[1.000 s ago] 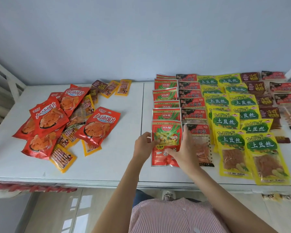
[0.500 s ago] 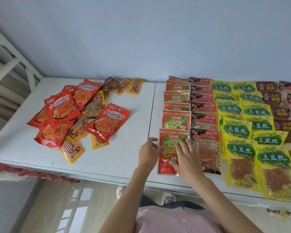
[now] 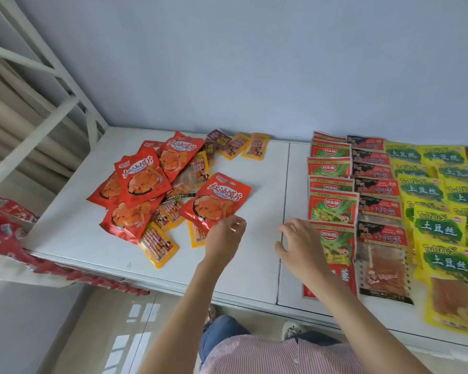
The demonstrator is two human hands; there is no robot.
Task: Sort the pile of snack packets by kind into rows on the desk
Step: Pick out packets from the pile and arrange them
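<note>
An unsorted pile of packets (image 3: pixel 146 190) lies on the left half of the white desk (image 3: pixel 92 238): large red-orange ones, small yellow ones and a few brown ones. The nearest red-orange packet (image 3: pixel 216 201) sits at the pile's right edge. On the right are sorted rows: red-and-green packets (image 3: pixel 333 209), dark red-and-black packets (image 3: pixel 378 211) and yellow-green packets (image 3: pixel 441 225). My left hand (image 3: pixel 223 238) hovers empty, fingers apart, just below the nearest red-orange packet. My right hand (image 3: pixel 303 247) is open above the desk, over the left edge of the front red-and-green packet.
A seam (image 3: pixel 284 211) divides the two desk tops. A white metal bed frame (image 3: pixel 52 85) rises at the left. A red patterned cloth (image 3: pixel 3 228) hangs by the desk's left front edge. The blue wall stands right behind the desk.
Both hands have let go of the front red-and-green packet, which now lies in its row. My left hand has moved left toward the pile, and the view has swung left.
</note>
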